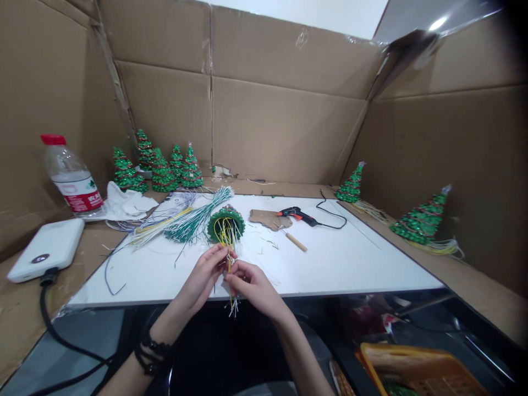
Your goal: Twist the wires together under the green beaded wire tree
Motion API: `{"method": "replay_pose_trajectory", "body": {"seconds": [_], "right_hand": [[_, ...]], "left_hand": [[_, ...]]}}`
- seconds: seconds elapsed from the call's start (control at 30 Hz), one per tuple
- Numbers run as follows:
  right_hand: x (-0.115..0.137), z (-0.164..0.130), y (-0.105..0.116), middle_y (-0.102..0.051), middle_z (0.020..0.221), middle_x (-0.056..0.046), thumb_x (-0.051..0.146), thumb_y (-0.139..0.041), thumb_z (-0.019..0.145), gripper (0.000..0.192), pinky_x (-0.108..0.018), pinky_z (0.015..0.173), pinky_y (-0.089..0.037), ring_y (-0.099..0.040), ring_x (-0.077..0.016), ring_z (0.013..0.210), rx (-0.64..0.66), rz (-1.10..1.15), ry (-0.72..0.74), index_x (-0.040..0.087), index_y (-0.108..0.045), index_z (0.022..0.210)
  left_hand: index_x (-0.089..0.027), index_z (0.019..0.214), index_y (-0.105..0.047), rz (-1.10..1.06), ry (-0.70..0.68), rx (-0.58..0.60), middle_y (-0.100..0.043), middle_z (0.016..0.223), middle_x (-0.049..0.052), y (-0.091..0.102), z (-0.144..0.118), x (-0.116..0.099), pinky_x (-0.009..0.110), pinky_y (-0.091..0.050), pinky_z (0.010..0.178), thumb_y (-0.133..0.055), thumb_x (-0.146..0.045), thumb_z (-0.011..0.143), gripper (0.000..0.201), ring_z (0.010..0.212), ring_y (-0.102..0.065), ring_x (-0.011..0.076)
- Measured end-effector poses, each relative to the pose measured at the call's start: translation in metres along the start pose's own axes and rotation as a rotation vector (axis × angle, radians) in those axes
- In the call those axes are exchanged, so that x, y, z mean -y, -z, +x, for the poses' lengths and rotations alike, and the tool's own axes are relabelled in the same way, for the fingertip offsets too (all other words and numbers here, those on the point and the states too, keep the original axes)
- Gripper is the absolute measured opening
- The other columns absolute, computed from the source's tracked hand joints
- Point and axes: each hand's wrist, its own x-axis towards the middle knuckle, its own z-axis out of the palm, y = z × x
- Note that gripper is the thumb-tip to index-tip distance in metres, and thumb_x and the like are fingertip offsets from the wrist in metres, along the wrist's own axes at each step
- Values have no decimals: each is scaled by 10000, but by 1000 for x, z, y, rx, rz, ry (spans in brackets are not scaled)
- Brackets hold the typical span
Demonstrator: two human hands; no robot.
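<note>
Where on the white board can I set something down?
Front right of the white board, right of the wooden-handled tool and in front of the glue gun, looks bare. Crowded: back left, with green wires; centre, with the tipped tree, left hand and right hand.

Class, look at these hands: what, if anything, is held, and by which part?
The left hand and right hand hold yellow and white wires partway along, between the green tree's open base and their loose ends.

Orange basket [406, 348] — cut off by the bottom edge; white wire ends [234, 307] — too fine to count
</note>
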Motion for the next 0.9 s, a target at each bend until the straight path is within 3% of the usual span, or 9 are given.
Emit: {"method": "replay_pose_trajectory", "body": {"seconds": [0.9], "right_hand": [[0, 1, 1, -479, 575, 30, 303, -546, 780, 170, -217, 520, -335, -427, -90, 523, -11, -13, -3, 146, -519, 719]], "left_hand": [[-158, 785, -630, 23, 5, -5, -624, 807, 15, -2, -1, 2, 205, -414, 718, -634, -248, 742, 100, 757, -545, 109]]}}
